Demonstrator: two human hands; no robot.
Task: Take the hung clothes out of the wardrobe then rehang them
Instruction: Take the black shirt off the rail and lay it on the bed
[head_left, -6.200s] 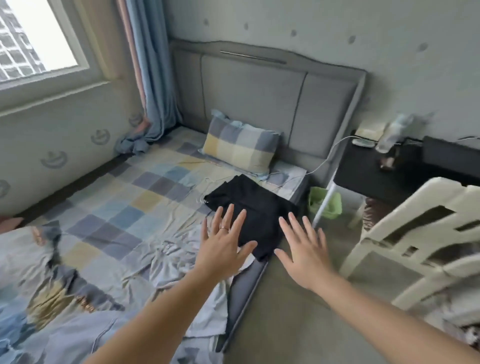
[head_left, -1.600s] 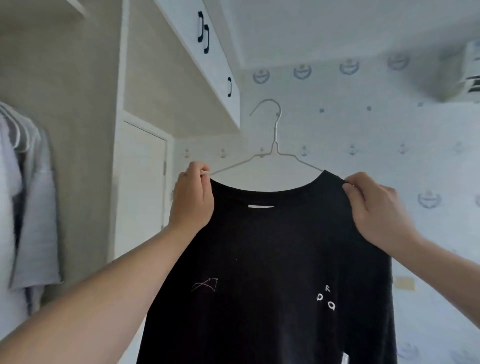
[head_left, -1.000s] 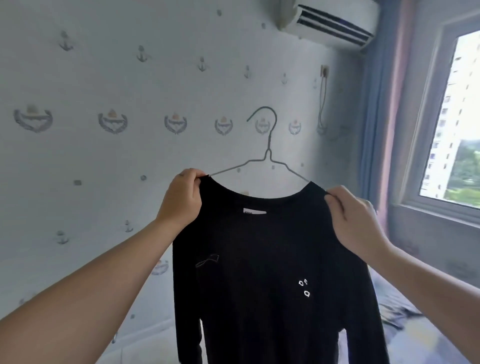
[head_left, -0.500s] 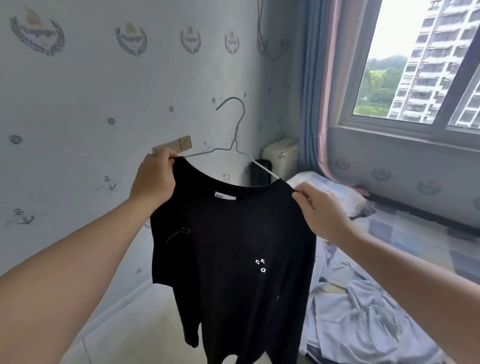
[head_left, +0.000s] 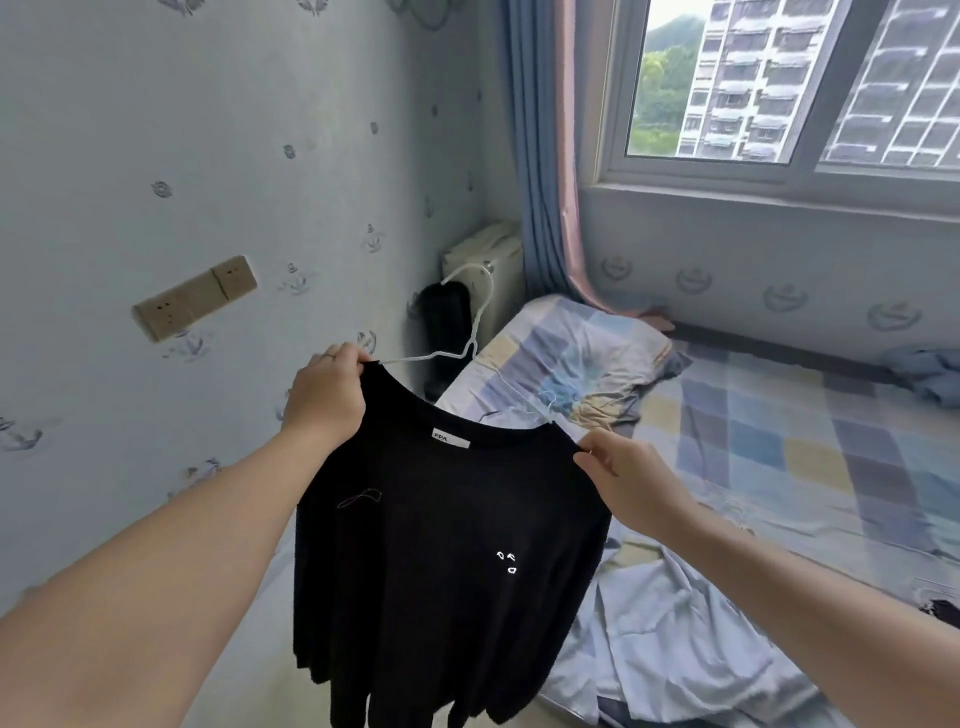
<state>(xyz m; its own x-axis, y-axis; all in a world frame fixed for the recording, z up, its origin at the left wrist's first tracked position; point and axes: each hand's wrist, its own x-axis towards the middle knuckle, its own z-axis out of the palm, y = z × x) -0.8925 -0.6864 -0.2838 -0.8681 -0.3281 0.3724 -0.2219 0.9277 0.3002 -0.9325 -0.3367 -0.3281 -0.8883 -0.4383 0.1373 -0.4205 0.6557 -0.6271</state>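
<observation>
A black long-sleeved top (head_left: 441, 561) with small white marks hangs on a thin wire hanger (head_left: 470, 332), held up in front of me and tilted down to the right. My left hand (head_left: 327, 395) grips its left shoulder together with the hanger's arm. My right hand (head_left: 631, 480) pinches the right shoulder. The hanger's hook points away from me toward the room's corner. The wardrobe is out of view.
A low bed with a checked sheet (head_left: 779, 447) and a crumpled pale blue cover (head_left: 670, 639) lies to the right below a window (head_left: 779, 83). A blue and pink curtain (head_left: 545, 156), a white box (head_left: 483, 260) and a dark object (head_left: 444, 322) fill the corner. Wall sockets (head_left: 195, 296) sit left.
I have turned further right and looked down, away from the wardrobe toward the bed. Both hands have kept their hold and lowered the black top, which now hangs beside the bed's edge.
</observation>
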